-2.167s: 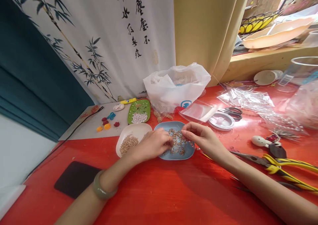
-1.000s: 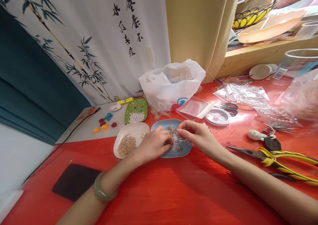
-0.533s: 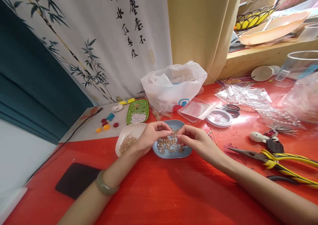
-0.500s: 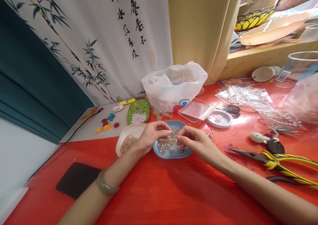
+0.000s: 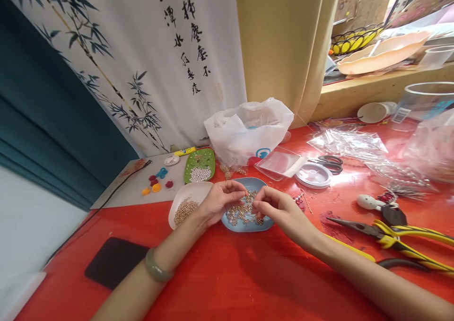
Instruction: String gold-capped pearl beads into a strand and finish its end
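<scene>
Both forearms (image 5: 358, 269) angle inward, left fingers (image 5: 234, 186) and right fingers (image 5: 269, 194) curled, near each other.

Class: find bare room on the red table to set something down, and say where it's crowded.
The red table is bare between the left forearm and right forearm, in front of the blue tray. A smaller patch lies between the black pad and cream tray. The right side is crowded: pliers, scissors, clear packets.
</scene>
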